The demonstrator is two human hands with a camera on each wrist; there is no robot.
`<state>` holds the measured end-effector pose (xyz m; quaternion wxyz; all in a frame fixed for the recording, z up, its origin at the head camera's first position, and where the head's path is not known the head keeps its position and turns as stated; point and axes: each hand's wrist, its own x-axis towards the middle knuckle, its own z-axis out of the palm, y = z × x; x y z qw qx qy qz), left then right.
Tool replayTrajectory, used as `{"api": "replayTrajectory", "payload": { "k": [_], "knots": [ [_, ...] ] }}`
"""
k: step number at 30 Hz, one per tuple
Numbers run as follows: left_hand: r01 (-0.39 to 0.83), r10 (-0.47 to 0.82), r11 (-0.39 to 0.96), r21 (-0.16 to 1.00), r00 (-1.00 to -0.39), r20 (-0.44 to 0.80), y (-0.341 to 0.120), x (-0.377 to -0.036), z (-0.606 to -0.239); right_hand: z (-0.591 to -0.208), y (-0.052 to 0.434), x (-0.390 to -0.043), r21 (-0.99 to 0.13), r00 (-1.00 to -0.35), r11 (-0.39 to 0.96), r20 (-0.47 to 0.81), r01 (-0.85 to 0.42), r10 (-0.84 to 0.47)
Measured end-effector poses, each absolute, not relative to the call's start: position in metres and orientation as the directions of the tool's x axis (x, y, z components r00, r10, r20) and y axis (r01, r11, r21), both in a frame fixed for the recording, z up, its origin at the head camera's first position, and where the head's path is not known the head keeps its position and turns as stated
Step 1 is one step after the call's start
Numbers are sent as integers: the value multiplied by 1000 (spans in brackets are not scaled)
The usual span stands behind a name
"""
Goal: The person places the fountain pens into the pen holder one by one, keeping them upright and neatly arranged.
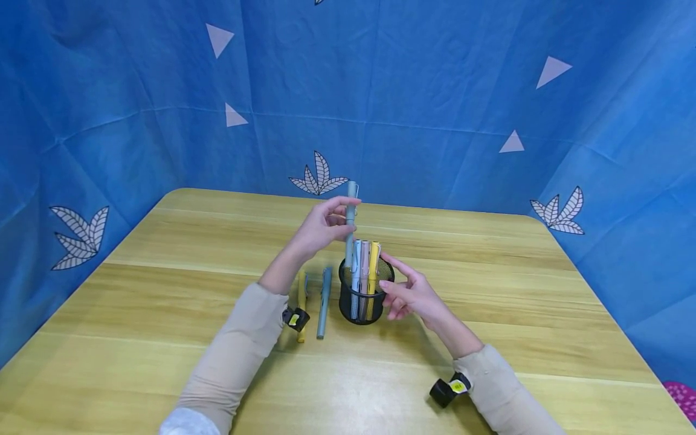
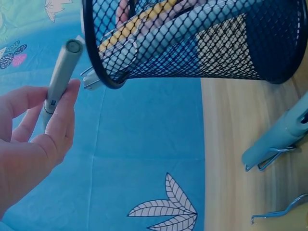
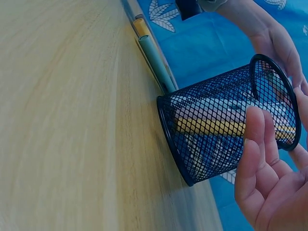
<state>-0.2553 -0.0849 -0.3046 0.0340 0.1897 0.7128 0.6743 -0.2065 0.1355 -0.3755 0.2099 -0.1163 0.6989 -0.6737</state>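
My left hand [image 1: 339, 222] pinches a grey-green pen [image 1: 350, 211] between thumb and fingers and holds it upright, its lower end at the rim of a black mesh pen cup [image 1: 361, 305]. The left wrist view shows that hand [image 2: 53, 115] on the pen [image 2: 61, 77] beside the cup [image 2: 231, 43]. In the cup stand a light blue, a pink and a yellow pen [image 1: 372, 266]. My right hand [image 1: 402, 291] lies against the cup's right side with spread, fairly straight fingers [image 3: 257, 154] touching the mesh [image 3: 211, 139].
Two pens lie on the wooden table [image 1: 163, 290] left of the cup: a yellow one [image 1: 301, 299] and a blue-grey one [image 1: 324, 302]. Blue cloth walls close off the table's back and sides.
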Motion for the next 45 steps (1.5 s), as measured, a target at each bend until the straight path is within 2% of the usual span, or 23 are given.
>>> {"api": "replayTrajectory", "payload": {
  "k": [8, 13, 45],
  "knots": [
    [207, 326, 70, 976, -929, 173, -84, -254, -307, -376, 136, -206, -991, -887, 66, -136, 119, -442],
    [213, 327, 56, 975, -927, 184, -82, -252, -308, -376, 136, -206, -990, -886, 65, -138, 122, -442],
    [378, 327, 259, 889, -900, 288, -72, -247, -328, -378, 136, -207, -991, -883, 53, -130, 119, -452]
  ]
}}
